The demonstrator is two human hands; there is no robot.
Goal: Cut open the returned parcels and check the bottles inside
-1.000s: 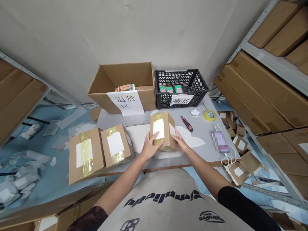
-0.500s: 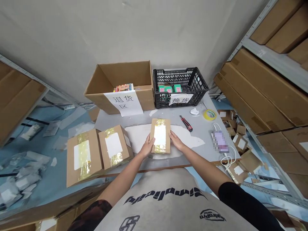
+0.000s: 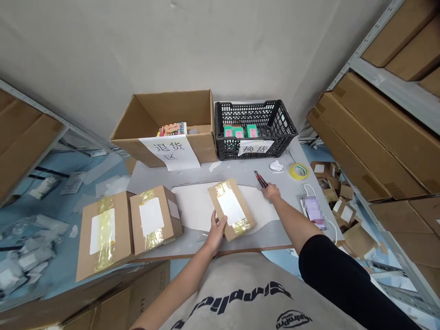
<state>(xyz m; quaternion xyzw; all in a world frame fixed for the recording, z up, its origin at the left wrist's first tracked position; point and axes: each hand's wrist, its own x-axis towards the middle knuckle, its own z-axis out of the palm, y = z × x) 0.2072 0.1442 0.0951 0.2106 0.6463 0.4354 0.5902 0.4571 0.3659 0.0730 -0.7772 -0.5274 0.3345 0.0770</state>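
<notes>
A small cardboard box (image 3: pixel 232 208) with a white label and yellowish tape sits tilted in front of me, its lower left edge gripped by my left hand (image 3: pixel 216 233). Off to the right, my right hand (image 3: pixel 271 192) has its fingers closed around the handle of a red and black box cutter (image 3: pixel 261 179), which lies at table level. Two bigger taped cardboard boxes, a middle one (image 3: pixel 151 220) and an outer one (image 3: pixel 103 229), stand at the table's left end. Beneath the small box is a white sheet (image 3: pixel 192 201).
At the back stand a large open carton (image 3: pixel 202 149) with a paper sign and a black plastic crate (image 3: pixel 254 149) holding green and pink packs. A yellow tape roll (image 3: pixel 299 171), crumpled paper (image 3: pixel 276 166) and a cabled phone (image 3: pixel 314 211) lie on the right. Shelves of cartons (image 3: pixel 378 133) flank the table.
My right hand has left the small box and moved right onto the box cutter. The small box has turned and tilted in my left hand.
</notes>
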